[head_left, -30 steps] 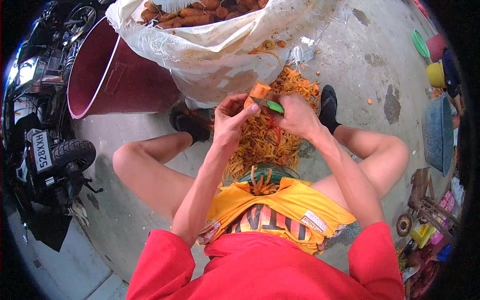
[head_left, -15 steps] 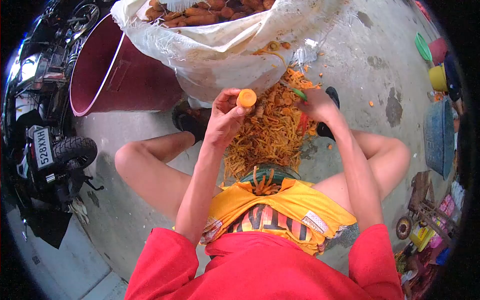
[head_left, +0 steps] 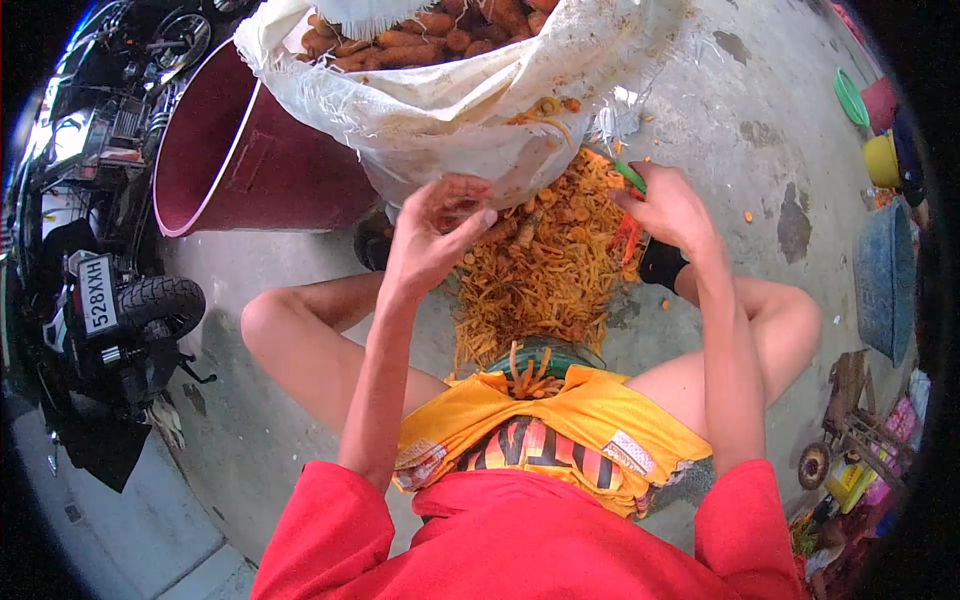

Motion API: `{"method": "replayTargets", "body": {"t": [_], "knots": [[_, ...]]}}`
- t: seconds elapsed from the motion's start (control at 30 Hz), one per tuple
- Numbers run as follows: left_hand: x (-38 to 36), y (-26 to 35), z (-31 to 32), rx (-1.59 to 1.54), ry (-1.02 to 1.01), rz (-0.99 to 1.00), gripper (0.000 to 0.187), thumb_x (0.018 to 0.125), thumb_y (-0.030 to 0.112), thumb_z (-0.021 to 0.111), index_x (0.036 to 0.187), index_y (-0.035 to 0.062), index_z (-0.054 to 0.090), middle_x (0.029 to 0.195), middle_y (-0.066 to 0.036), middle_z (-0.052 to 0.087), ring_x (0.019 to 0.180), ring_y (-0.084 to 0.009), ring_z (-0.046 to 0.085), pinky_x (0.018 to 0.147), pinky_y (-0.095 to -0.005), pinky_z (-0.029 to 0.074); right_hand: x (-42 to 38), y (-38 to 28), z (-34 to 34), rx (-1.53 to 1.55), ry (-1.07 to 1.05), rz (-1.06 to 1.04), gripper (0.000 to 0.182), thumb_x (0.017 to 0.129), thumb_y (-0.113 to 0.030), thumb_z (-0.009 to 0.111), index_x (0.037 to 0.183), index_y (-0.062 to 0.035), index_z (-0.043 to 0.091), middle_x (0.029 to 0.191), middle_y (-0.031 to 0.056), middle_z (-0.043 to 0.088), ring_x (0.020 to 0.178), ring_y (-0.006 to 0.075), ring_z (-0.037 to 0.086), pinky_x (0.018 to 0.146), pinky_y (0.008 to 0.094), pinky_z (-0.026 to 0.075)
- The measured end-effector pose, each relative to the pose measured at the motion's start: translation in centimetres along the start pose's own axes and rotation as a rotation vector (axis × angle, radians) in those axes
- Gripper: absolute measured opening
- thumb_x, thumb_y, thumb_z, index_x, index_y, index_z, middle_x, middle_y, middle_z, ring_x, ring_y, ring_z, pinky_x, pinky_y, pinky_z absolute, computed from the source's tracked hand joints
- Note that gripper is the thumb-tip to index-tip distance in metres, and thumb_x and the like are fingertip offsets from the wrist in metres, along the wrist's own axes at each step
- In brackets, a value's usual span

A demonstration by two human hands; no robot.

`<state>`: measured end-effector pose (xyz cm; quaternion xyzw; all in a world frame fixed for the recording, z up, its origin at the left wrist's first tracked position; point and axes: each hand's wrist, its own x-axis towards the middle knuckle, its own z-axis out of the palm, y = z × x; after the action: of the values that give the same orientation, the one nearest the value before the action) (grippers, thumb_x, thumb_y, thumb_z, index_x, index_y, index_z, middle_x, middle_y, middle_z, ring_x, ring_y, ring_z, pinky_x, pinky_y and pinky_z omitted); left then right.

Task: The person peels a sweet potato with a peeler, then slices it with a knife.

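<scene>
My left hand (head_left: 430, 235) is raised in front of the white sack (head_left: 450, 125), its thumb and fingers apart, with nothing clearly visible between them. Whole unpeeled carrots (head_left: 410, 45) fill the sack's mouth. My right hand (head_left: 672, 212) is closed around a green-handled tool (head_left: 630, 177), over the right side of the pile; its blade is hard to make out. Orange peelings and cut pieces form a pile (head_left: 540, 280) on the floor between my legs. Nearest my body, a green container (head_left: 570, 358) holds orange strips (head_left: 530, 378).
A large dark red tub (head_left: 285, 180) lies tilted left of the sack. Beyond it is a motorcycle (head_left: 160, 300). At the right are a blue basin (head_left: 882, 285), a yellow container (head_left: 881, 160), a green basin (head_left: 850, 97) and a small cart (head_left: 850, 430). My feet flank the pile.
The carrot piece, earlier held up with its round orange end showing, is no longer visible in my left hand, whose fingers have spread. My right hand and the tool have moved slightly right.
</scene>
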<state>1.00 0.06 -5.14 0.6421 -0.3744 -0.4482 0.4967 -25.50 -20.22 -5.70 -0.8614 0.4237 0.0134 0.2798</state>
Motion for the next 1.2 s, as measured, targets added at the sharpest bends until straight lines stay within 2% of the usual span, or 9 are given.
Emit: {"method": "replayTargets", "body": {"t": [0.1, 0.17, 0.2, 0.3, 0.6, 0.73, 0.8, 0.97, 1.2], "knots": [[0.4, 6.5, -0.3, 0.234, 0.088, 0.223, 0.038, 0.087, 0.007, 0.08, 0.122, 0.0013, 0.066, 0.123, -0.008, 0.069, 0.112, -0.0181, 0.065, 0.096, -0.0328, 0.052, -0.6, -1.1, -2.1, 0.021, 0.049, 0.018, 0.037, 0.089, -0.034, 0.074, 0.102, 0.0009, 0.068, 0.088, 0.0269, 0.069, 0.086, 0.0483, 0.066, 0.075, 0.0506, 0.052], [1.6, 10.5, -0.2, 0.757, 0.364, 0.786, 0.047, 0.084, 0.015, 0.082, 0.127, 0.0051, 0.065, 0.125, -0.012, 0.068, 0.12, -0.0285, 0.062, 0.103, -0.0415, 0.047, -1.3, -1.8, -3.5, 0.079, 0.094, 0.002, 0.034, 0.091, -0.03, 0.074, 0.103, 0.0008, 0.067, 0.087, 0.0261, 0.069, 0.085, 0.0477, 0.066, 0.074, 0.0493, 0.053], [2.1, 11.3, 0.1, 0.766, 0.379, 0.789, 0.047, 0.084, 0.015, 0.082, 0.127, 0.0051, 0.065, 0.125, -0.012, 0.068, 0.12, -0.0285, 0.062, 0.103, -0.0415, 0.047, -1.6, -2.1, -4.0, 0.079, 0.097, -0.016, 0.034, 0.091, -0.03, 0.074, 0.103, 0.0008, 0.067, 0.087, 0.0261, 0.069, 0.085, 0.0477, 0.066, 0.074, 0.0493, 0.053], [3.3, 10.8, 0.6, 1.221, 0.341, 0.569, 0.069, 0.088, 0.043, 0.078, 0.14, 0.0039, 0.056, 0.137, -0.018, 0.06, 0.136, -0.0344, 0.047, 0.118, -0.0527, 0.026, -2.5, -2.4, -4.8, 0.088, 0.168, -0.089, 0.033, 0.091, -0.029, 0.075, 0.103, 0.0005, 0.066, 0.087, 0.0263, 0.068, 0.085, 0.047, 0.066, 0.074, 0.0492, 0.052], [2.1, 9.1, 3.0, 1.317, 0.083, 0.379, 0.052, 0.093, 0.038, 0.068, 0.129, 0.0005, 0.065, 0.117, -0.016, 0.062, 0.119, -0.033, 0.056, 0.107, -0.0493, 0.036, -4.4, -2.1, -7.0, 0.139, 0.259, -0.096, 0.032, 0.09, -0.028, 0.077, 0.098, 0.0003, 0.062, 0.079, 0.0221, 0.067, 0.076, 0.0427, 0.067, 0.068, 0.0456, 0.051], [6.5, 13.0, -0.4, 0.946, 0.137, 0.281, 0.037, 0.101, 0.034, 0.061, 0.109, 0.0007, 0.075, 0.099, -0.019, 0.074, 0.095, -0.0338, 0.071, 0.089, -0.0458, 0.052, -4.6, -2.3, -8.0, 0.124, 0.245, -0.036, 0.03, 0.089, -0.026, 0.076, 0.101, -0.0007, 0.066, 0.083, 0.0244, 0.068, 0.083, 0.046, 0.067, 0.071, 0.0485, 0.052], [10.5, 12.7, -2.6, 1.142, 0.322, 0.627, 0.043, 0.102, 0.039, 0.058, 0.109, 0.0007, 0.075, 0.098, -0.02, 0.076, 0.092, -0.0363, 0.073, 0.083, -0.0455, 0.054, -4.5, -2.2, -7.9, 0.117, 0.255, -0.061, 0.03, 0.089, -0.026, 0.076, 0.102, -0.0015, 0.066, 0.083, 0.0242, 0.068, 0.082, 0.0457, 0.067, 0.071, 0.0483, 0.052], [19.3, 12.4, -4.6, 1.16, -0.072, 0.0, 0.07, 0.101, 0.064, 0.049, 0.106, 0.0004, 0.077, 0.09, -0.018, 0.075, 0.086, -0.0286, 0.071, 0.083, -0.0414, 0.054, -4.2, -2.2, -7.5, 0.094, 0.259, -0.092, 0.03, 0.089, -0.026, 0.077, 0.105, -0.0037, 0.066, 0.083, 0.0231, 0.069, 0.082, 0.0458, 0.067, 0.071, 0.0492, 0.052], [19.7, 14.9, -3.9, 1.167, -0.406, 0.002, 0.064, 0.088, 0.063, 0.072, 0.109, 0.003, 0.078, 0.095, -0.012, 0.076, 0.087, -0.0187, 0.07, 0.079, -0.0357, 0.055, -4.3, -2.2, -8.0, 0.066, 0.251, -0.093, 0.03, 0.089, -0.027, 0.077, 0.108, -0.0051, 0.067, 0.085, 0.0221, 0.07, 0.084, 0.0448, 0.068, 0.073, 0.0501, 0.053]]}}
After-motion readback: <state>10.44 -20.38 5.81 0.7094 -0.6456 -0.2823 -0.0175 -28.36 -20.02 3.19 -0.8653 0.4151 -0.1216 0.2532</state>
